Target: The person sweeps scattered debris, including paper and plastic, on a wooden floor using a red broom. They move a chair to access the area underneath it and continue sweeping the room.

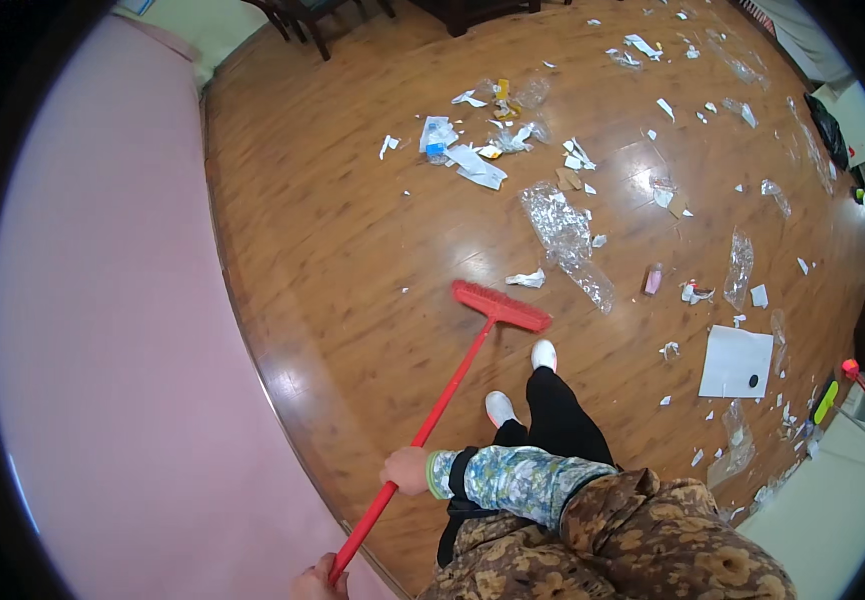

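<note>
My right hand (406,470), in a blue-and-green patterned sleeve, is closed around the middle of a red broom handle (449,390). At the lower edge of the view, my left hand (320,579) grips the handle's upper end and is partly cut off. The long handle slants up and right to the broom's wide red head (501,306), which is at the wood floor just ahead of my white shoes. A crumpled white paper piece (526,279) lies just beyond the head. Farther out is a crinkled clear plastic wrap (558,225).
Paper scraps and plastic (475,166) lie ahead; more litter spreads right around a white sheet (736,360) and a small pink item (653,279). A pink wall-like surface (140,315) borders the left. Dark furniture legs (320,41) stand at the top. A green-and-black brush head (825,401) is at right.
</note>
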A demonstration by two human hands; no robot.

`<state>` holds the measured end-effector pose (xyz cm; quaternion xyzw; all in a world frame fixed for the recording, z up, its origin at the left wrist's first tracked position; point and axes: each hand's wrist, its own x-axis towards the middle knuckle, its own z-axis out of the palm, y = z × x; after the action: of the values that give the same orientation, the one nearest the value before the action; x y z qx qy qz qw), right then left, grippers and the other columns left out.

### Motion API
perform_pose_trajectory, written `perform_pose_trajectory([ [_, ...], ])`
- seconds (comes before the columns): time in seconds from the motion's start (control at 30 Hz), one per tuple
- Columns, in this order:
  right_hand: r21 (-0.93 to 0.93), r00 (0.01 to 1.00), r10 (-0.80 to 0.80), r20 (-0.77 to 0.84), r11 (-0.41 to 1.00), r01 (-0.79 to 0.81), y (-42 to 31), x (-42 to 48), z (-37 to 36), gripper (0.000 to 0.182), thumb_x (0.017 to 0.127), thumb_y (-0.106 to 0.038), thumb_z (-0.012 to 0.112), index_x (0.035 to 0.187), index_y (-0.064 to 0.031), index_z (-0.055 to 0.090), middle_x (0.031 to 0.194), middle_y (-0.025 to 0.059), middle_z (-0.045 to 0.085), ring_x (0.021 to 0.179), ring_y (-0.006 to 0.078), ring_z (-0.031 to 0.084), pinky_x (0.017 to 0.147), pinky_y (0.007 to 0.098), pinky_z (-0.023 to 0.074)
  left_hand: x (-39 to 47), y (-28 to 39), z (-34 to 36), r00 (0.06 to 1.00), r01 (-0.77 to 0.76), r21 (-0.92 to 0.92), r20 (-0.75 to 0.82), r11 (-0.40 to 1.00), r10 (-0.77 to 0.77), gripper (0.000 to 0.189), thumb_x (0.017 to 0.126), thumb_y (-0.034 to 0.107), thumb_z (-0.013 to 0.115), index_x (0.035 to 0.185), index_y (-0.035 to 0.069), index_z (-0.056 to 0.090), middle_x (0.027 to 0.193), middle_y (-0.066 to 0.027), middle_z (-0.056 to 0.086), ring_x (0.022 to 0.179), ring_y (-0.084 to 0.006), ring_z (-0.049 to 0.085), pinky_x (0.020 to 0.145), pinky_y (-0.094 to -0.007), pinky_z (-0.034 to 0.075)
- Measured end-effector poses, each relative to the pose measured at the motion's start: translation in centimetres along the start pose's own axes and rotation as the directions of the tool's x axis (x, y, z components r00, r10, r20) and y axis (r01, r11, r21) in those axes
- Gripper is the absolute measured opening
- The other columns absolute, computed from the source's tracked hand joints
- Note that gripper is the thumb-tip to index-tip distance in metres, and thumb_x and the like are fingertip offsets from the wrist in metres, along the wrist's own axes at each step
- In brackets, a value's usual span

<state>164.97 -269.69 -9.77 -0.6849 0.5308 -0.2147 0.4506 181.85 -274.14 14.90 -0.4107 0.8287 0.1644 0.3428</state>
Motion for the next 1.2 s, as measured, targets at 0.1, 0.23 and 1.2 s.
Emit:
perform_pose_trajectory([
  [0.1,-0.037,0.997,0.063,-0.038,0.997,-0.065,2.9,-1.1,-2.2,0.017,0.065,-0.017,0.062,0.081,-0.0125,0.063,0.080,0.0109,0.062,0.082,0.0305,0.059,0.070,0.0423,0.0465,3.6,1.1,0.5,0.995,-0.086,-0.022,-0.051,0.996,0.085,0.026,0.071,0.016,0.063,0.095,0.008,0.056,0.072,-0.0164,0.060,0.067,-0.0358,0.059,0.059,-0.0431,0.048],
  [0.23,-0.054,0.947,0.195,-0.254,0.975,-0.215,12.0,-7.4,-7.7,0.017,0.065,-0.017,0.060,0.080,-0.0115,0.065,0.078,0.0120,0.061,0.079,0.0315,0.059,0.070,0.0423,0.0470,13.1,8.3,-0.6,0.966,-0.253,0.073,-0.032,0.965,0.255,0.025,0.074,0.020,0.060,0.096,0.010,0.055,0.069,-0.0165,0.059,0.063,-0.0352,0.058,0.054,-0.0447,0.046],
  [1.2,0.136,0.777,0.507,-0.373,0.858,-0.495,16.5,-3.5,-26.9,0.015,0.062,-0.012,0.059,0.076,-0.0081,0.064,0.080,0.0144,0.061,0.080,0.0327,0.058,0.072,0.0426,0.0456,28.1,14.3,-20.8,0.769,-0.567,0.239,-0.190,0.788,0.611,0.027,0.069,0.025,0.066,0.092,0.011,0.061,0.061,-0.0133,0.059,0.055,-0.0314,0.058,0.051,-0.0407,0.047],
])
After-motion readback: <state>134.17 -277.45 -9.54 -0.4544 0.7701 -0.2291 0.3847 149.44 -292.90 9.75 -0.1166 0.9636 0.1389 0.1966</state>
